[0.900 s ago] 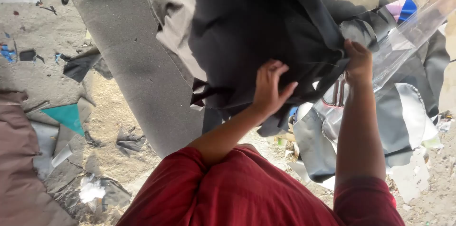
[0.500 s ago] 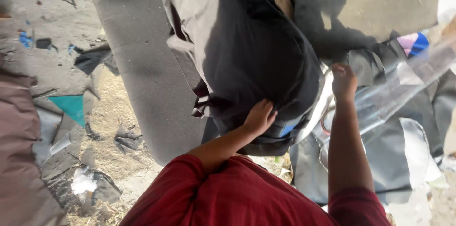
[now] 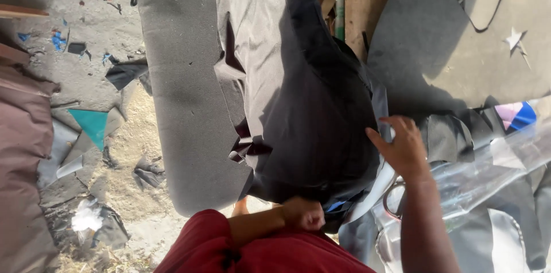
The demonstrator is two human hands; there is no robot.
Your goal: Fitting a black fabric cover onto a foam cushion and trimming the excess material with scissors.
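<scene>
- Sandy ground strewn with scraps lies left of the dark cloth.
- Left hand, open on the cloth earlier, is now clenched at its near edge.
- Right hand has come off the clear plastic; fingers spread beside the cloth.
- No containers are visible.

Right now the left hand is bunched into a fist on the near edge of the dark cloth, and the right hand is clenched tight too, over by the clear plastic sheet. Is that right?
Not quite. The head view shows the left hand fisted on the near edge of the dark cloth, but the right hand is open, fingers spread, near the clear plastic sheet.
</scene>
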